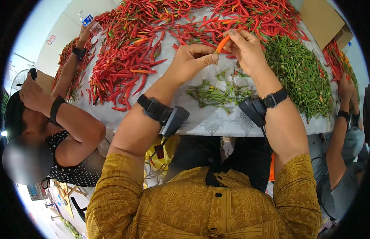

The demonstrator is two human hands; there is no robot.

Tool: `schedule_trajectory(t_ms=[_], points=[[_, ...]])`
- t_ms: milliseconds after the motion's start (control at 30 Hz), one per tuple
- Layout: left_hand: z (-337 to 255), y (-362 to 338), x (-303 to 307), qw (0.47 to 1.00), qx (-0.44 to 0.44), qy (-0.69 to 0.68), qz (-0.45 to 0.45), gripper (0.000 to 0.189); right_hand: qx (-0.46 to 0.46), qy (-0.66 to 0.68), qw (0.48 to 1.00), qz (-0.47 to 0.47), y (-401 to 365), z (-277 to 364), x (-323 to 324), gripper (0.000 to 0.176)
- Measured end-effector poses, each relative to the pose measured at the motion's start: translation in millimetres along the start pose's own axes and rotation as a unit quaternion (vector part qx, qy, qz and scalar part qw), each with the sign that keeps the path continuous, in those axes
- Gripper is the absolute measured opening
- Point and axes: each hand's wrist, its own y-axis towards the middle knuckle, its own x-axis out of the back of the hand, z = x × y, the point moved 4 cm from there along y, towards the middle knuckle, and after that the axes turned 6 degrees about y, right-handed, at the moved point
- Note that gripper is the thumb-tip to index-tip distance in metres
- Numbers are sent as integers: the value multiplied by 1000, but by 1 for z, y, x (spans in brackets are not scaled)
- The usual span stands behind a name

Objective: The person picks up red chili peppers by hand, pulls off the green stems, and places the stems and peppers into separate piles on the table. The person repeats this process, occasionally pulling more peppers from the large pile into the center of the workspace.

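Observation:
An orange chili pepper [222,45] is held up over the table between my two hands. My left hand [193,61] pinches its lower, stem end between thumb and forefinger. Around its upper part the fingers of my right hand [244,49] are closed. Below my hands a small loose group of green stems [217,93] lies on the pale tablecloth [209,123]. Red chili peppers [125,59] are heaped to the left and along the back. Right of my right hand rises a large pile of green stems [298,75].
At the left, a person [79,131] sits by the table, one hand around a plastic bottle [86,19]. Another person [340,159] at the right reaches toward more peppers [332,59]. A cardboard box [320,20] stands at the back right.

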Motion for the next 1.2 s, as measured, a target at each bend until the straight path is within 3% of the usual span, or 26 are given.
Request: schedule_trajectory(t_ms=[233, 533, 767, 833, 1067, 1200], points=[[2, 0, 5, 998, 15, 34, -48, 20, 61, -74, 995, 24, 0, 2, -6, 23], [0, 0, 6, 995, 23, 83, -52, 21, 39, -162, 985, 51, -5, 5, -15, 15], [4, 0, 7, 996, 9, 83, -38, 20, 12, -129, 991, 42, -7, 4, -17, 16], [3, -1, 6, 996, -24, 69, -45, 18, -18, -59, 998, 12, -5, 1, -11, 17], [1, -1, 6, 997, -19, 35, -61, 16, -4, -33, 999, -20, -3, 1, -6, 19], [0, -1, 5, 999, 5, 31, -40, 24, -6, -20, 1000, -12, -3, -1, -6, 19]])
